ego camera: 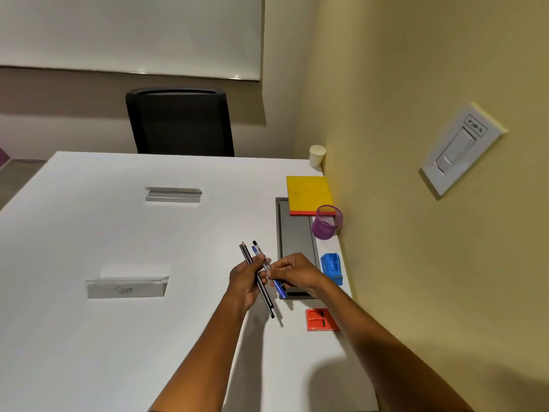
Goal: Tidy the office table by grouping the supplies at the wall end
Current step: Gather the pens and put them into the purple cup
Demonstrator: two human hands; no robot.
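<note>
My left hand [245, 282] grips a bunch of two dark pencils [258, 282] and pens above the white table [118, 233]. My right hand [294, 272] pinches a blue pen [279, 288] in that bunch. Along the yellow wall stand a purple mesh pen cup [326, 223], a yellow notepad [309, 196], a blue stapler [332, 267], an orange-red holder [320, 319] and a white paper cup [317, 157]. The pen cup looks empty from here.
A grey cable hatch [294, 233] is set into the table beside the wall. Two clear name-plate stands [127, 286] [173, 194] sit at the table's middle and left. A black chair [179, 123] stands at the far end. A light switch [460, 147] is on the wall.
</note>
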